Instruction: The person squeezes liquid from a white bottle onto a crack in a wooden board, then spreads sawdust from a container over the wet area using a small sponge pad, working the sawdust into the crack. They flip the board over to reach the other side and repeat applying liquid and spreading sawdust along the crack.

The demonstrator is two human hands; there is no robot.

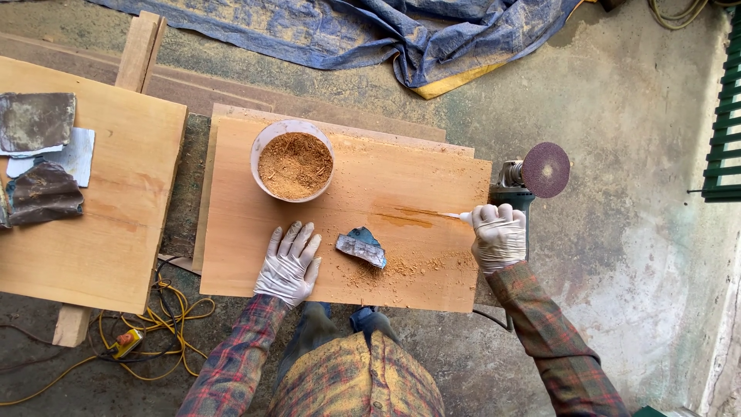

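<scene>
Wooden board [347, 232] lies flat on the floor. Left hand [289, 264] presses it, fingers spread; right hand [498, 235] pinches a small tube [455, 217]. Best squeeze slowly along the crack [405, 216].

Left hand [289, 265] flat on board [255, 255]; right hand [499, 235] holds nozzle [454, 217].

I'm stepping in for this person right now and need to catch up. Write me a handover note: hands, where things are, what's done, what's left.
Left hand: gloved, flat on the wooden board, holding nothing.
Right hand: gloved, gripping a small pale applicator with its tip at the board's right edge.
White bowl of sawdust sits at the board's top left; a scrap of sandpaper lies mid-board beside loose sawdust.
Angle grinder rests off the right edge.
Done: a wet streak is laid on the board.
Left: the streak shows no sawdust over it yet.
</scene>
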